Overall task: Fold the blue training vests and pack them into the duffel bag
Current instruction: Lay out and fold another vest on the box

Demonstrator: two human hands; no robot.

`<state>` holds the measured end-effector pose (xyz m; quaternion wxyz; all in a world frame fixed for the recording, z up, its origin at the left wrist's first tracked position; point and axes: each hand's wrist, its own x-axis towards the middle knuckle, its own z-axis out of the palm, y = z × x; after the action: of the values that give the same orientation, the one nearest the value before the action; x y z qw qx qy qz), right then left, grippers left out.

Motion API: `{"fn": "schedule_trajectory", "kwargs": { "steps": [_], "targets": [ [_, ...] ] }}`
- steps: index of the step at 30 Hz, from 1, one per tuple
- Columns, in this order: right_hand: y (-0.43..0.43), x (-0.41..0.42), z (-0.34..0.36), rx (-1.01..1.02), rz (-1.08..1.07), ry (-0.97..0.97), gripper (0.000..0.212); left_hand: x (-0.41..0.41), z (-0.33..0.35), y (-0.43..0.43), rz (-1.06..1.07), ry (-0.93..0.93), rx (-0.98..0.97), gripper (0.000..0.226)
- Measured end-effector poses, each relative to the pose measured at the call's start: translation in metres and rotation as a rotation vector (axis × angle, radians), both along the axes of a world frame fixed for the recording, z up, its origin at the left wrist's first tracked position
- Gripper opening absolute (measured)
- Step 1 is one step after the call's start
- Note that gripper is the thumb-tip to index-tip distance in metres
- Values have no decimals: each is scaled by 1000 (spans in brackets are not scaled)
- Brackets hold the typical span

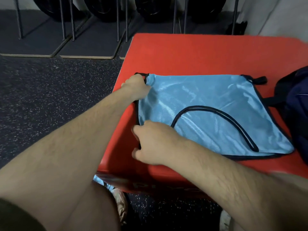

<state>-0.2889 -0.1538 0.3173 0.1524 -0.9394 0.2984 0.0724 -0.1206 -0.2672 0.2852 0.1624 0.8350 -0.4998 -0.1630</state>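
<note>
Gym room: dark speckled rubber floor (50, 97), metal rack legs (71, 22) on mats along the back wall, w/ black round shapes above them, too dark to tell what they are. A red padded box (191, 54) fills the mid and right of the view.

L hand (135, 87) reaches out to the box's left edge, fingers curled tight round the vest's far-left corner, black trim loop poking out just past the knuckles. R hand (155, 144) sits nearer the person, below the L hand, thumb and fingers curled on the same left edge of the vest, pinching the dark trim at the near corner.

The blue vest (208, 105) spreads flat on the red box to the right of both hands, shiny mesh, dark piping round the edges and a curved armhole or neck seam just right of the R hand. Beyond the vest, well right of both hands, a navy duffel bag (298, 104) stands on the box, its strap touching the vest's right edge.

A pale shoe (120, 204) shows on the floor below the L forearm.
</note>
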Motion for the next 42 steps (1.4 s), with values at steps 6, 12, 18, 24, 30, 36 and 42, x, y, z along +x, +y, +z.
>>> {"fn": "schedule_trajectory", "kwargs": {
  "steps": [6, 12, 18, 24, 30, 36, 42],
  "targets": [
    [-3, 2, 1, 98, -83, -55, 30, 3, 3, 3, -47, -11, -112, 19],
    [-8, 1, 2, 205, -105, -140, 35, 6, 8, 3, 22, 238, -236, 22],
    [-4, 2, 7, 233, -147, -162, 21, 13, 10, 6, 145, 432, -324, 33],
    [-2, 5, 11, 185, -268, -156, 8, 24, 6, 7, 113, 511, -246, 12],
    [0, 7, 3, 265, -262, -268, 28, 30, 19, 18, 66, 307, -238, 30],
    [12, 27, 16, 352, -192, -513, 51, 47, 54, 38, 128, 206, -398, 35],
    [18, 1, 32, 282, -256, -577, 40, 16, 79, 41, 92, 261, -434, 43]
  ]
}}
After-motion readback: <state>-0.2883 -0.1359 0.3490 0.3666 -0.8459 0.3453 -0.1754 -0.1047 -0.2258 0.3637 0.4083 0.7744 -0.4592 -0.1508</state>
